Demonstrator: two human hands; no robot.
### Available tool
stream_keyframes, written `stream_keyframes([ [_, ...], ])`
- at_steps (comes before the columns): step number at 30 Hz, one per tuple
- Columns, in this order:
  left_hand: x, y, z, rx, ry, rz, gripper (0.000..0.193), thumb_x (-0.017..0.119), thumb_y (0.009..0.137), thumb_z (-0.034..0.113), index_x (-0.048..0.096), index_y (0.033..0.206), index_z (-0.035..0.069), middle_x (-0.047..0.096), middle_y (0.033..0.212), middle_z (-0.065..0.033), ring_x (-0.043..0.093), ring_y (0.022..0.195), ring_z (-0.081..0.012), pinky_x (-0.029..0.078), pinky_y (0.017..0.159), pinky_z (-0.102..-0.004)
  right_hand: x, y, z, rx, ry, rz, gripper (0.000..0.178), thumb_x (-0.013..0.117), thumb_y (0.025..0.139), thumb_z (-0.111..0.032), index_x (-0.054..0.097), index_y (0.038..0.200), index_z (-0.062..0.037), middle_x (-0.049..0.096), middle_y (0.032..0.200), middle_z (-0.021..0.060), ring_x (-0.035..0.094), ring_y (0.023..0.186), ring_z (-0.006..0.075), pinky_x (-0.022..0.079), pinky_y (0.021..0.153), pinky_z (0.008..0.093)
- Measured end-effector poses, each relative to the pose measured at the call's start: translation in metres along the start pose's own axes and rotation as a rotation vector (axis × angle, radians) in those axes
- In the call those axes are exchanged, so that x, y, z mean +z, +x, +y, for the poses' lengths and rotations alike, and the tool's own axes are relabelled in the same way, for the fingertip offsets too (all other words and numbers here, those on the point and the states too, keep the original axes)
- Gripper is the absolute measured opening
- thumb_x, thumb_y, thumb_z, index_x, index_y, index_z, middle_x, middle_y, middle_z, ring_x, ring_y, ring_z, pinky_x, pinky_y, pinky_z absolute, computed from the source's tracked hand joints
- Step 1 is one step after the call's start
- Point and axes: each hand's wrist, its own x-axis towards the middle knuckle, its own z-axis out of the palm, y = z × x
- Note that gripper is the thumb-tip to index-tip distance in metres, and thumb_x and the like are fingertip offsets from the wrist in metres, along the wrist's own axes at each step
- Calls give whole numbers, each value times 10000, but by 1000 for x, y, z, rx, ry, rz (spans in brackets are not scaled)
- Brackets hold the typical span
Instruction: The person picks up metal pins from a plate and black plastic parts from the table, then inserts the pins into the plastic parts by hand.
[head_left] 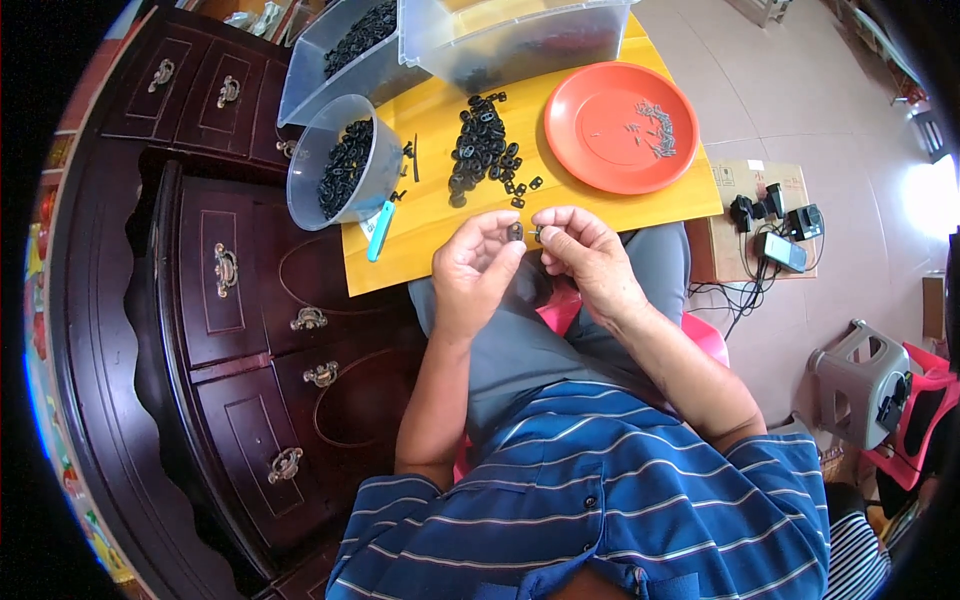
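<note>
1. The left hand is held over the near edge of the yellow table. A small black piece is pinched between its thumb and forefinger; the remaining fingers are bent.
2. The right hand is raised just beside it. A small metal pin is seen at its fingertips, pointed toward the left hand. Thumb and forefinger are pressed together on the pin's end; whether a second dark part is also gripped there cannot be told.
3. The black piece and the pin are held nearly level, close together; whether they touch cannot be made out.
4. Beyond the hands, a loose pile of black pieces is spread on the table, with a few strays at its right side.
5. To the right of the pile, a red plate is placed; small grey metal bits are gathered mostly on its right half.
6. To the left, a clear round tub is seen, partly filled with black parts. A turquoise-handled tool is laid just beside it.
7. At the far side, two clear bins are stood; dark contents are visible in both.
</note>
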Motion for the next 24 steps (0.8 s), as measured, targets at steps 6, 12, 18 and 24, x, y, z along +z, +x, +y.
stream_keyframes([
  [6, -3, 0, 0, 8, 70, -33, 340, 668, 884, -96, 613, 1214, -40, 636, 1003, -13, 585, 838, -41, 471, 754, -178, 0, 0, 0, -5, -11, -15, 175, 611, 987, -117, 643, 1147, -51, 624, 913, -38, 542, 757, 42, 455, 702, 203],
  [12, -1, 2, -3, 61, 140, -5, 303, 718, 852, -47, 674, 1146, 8, 651, 867, 17, 588, 725, -23, 497, 659, -187, 0, 0, -1, -1, -29, -15, 176, 607, 988, -114, 642, 1148, -49, 622, 913, -37, 539, 755, 40, 456, 700, 199],
  [18, 1, 9, 7, 84, 230, -69, 286, 711, 835, -63, 707, 1112, 6, 643, 890, -11, 603, 728, -45, 501, 652, -202, -1, 1, 2, -12, -25, -10, 170, 623, 983, -123, 640, 1134, -48, 625, 908, -30, 554, 760, 37, 466, 693, 196],
  [24, -4, 15, 14, 113, 279, -140, 277, 697, 840, -61, 709, 1109, 4, 632, 874, -20, 600, 716, -62, 497, 643, -207, -1, 1, 1, -1, -30, -13, 127, 636, 994, -144, 656, 1096, -72, 625, 851, -38, 561, 715, 29, 477, 661, 176],
])
